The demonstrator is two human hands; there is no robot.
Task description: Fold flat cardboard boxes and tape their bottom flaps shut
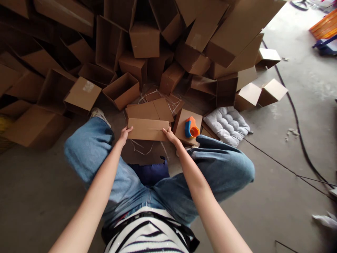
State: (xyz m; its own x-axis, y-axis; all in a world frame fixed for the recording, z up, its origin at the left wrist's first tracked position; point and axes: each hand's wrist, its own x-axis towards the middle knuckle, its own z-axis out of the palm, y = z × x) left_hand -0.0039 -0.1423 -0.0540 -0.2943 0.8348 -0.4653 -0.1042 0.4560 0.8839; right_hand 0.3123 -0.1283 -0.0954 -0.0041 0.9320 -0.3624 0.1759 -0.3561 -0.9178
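Note:
Between my hands is a brown cardboard piece (148, 129), a flattened box or panel, held level in front of my knees. My left hand (125, 134) grips its left end, thumb on top. At the right end, my right hand (170, 135) pinches the edge the same way. The fingers beneath are hidden. Just beyond lies more flat cardboard (150, 110) on the floor, with thin white strapping (151, 93) around it. An orange and blue tape dispenser (192, 127) rests on a closed carton (181, 123) to the right of my right hand.
A large heap of open cartons (107, 44) rises ahead and to the left. A grey tufted cushion (226, 124) lies at right, near black cables (295, 117). A dark blue cushion or bundle (150, 173) sits between my legs. An orange crate (325, 26) stands far right.

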